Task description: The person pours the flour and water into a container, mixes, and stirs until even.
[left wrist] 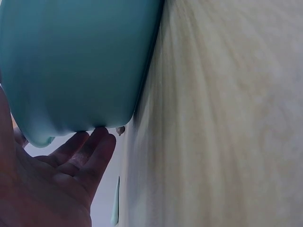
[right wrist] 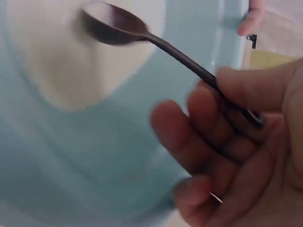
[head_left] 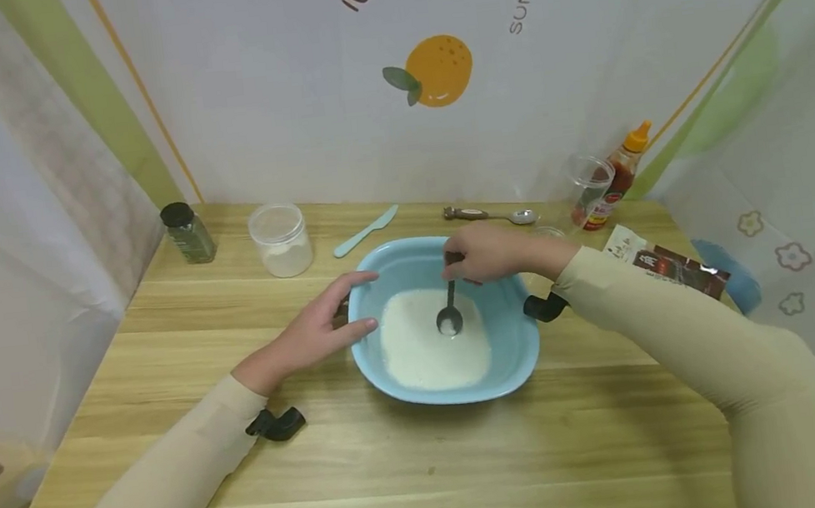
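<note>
A light blue basin (head_left: 523, 358) stands on the wooden table with a pool of milky white liquid (head_left: 418, 345) inside. My left hand (head_left: 317, 323) grips its left side, with the thumb and a finger over the rim. In the left wrist view, other fingertips (left wrist: 102, 137) touch the outer wall. Over the basin, my right hand (head_left: 486, 252) pinches the handle of a dark spoon (head_left: 449, 316) between thumb and fingers. The right wrist view shows the spoon's bowl (right wrist: 116, 26) over the liquid, with some white in it.
Along the back stand a dark-lidded spice jar (head_left: 190, 235), a clear tub (head_left: 281, 243) of white powder, a pale green knife (head_left: 367, 232) and another spoon (head_left: 489, 214). On the right are a clear cup (head_left: 590, 179), a red sauce bottle (head_left: 616, 180) and a brown packet (head_left: 673, 267).
</note>
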`<move>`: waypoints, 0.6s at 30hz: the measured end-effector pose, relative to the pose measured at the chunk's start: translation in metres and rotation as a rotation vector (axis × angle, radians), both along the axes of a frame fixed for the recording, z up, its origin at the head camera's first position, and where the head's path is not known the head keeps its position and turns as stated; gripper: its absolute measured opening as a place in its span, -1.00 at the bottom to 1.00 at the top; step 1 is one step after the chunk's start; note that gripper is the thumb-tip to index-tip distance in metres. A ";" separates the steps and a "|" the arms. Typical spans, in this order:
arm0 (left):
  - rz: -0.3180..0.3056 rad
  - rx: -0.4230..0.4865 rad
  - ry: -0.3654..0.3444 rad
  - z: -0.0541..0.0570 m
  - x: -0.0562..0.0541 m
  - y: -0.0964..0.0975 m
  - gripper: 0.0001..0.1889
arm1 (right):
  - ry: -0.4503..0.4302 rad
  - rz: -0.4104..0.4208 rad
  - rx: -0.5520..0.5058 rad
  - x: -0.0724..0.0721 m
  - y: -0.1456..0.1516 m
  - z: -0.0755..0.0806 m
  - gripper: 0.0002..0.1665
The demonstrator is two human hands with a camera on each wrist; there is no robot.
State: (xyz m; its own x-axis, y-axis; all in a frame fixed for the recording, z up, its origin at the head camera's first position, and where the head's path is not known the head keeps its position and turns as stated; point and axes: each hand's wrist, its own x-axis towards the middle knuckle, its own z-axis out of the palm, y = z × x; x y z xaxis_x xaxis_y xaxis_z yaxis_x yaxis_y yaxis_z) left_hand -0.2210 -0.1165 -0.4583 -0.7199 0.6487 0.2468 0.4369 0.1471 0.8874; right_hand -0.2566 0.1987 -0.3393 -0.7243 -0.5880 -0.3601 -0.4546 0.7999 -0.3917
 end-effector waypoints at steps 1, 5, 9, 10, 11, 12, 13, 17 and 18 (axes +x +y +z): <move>-0.001 -0.001 -0.003 0.000 0.000 0.000 -0.29 | -0.007 0.016 0.013 0.001 -0.001 0.000 -0.77; 0.006 0.003 -0.004 0.000 0.000 0.000 -0.29 | -0.105 0.107 -0.023 0.006 -0.012 -0.002 -0.75; 0.006 0.008 -0.005 -0.001 0.001 0.001 -0.29 | -0.039 0.052 -0.099 0.002 -0.019 -0.008 -0.73; 0.006 0.008 -0.006 -0.002 0.001 0.001 -0.29 | 0.004 0.017 -0.107 0.000 -0.018 -0.009 -0.73; 0.007 0.008 -0.005 -0.002 0.001 0.002 -0.29 | 0.043 -0.023 -0.106 -0.002 -0.016 -0.009 -0.73; 0.007 0.006 -0.005 -0.003 0.001 0.002 -0.29 | 0.071 -0.063 -0.096 -0.004 -0.013 -0.009 -0.72; 0.008 0.006 -0.003 -0.003 0.001 0.002 -0.29 | 0.107 -0.087 -0.078 -0.006 -0.009 -0.008 -0.72; 0.007 0.008 -0.001 -0.002 -0.001 0.002 -0.29 | 0.094 -0.069 0.020 -0.002 -0.002 -0.001 -0.73; 0.005 0.013 -0.002 -0.002 -0.001 0.001 -0.29 | 0.065 -0.034 0.032 0.001 -0.004 0.000 -0.74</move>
State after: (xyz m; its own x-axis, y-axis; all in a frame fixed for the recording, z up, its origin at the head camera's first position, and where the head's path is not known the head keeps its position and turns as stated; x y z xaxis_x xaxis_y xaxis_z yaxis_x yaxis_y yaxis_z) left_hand -0.2218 -0.1152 -0.4605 -0.7236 0.6420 0.2533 0.4340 0.1378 0.8903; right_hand -0.2561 0.1949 -0.3388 -0.7664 -0.5515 -0.3293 -0.4505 0.8270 -0.3364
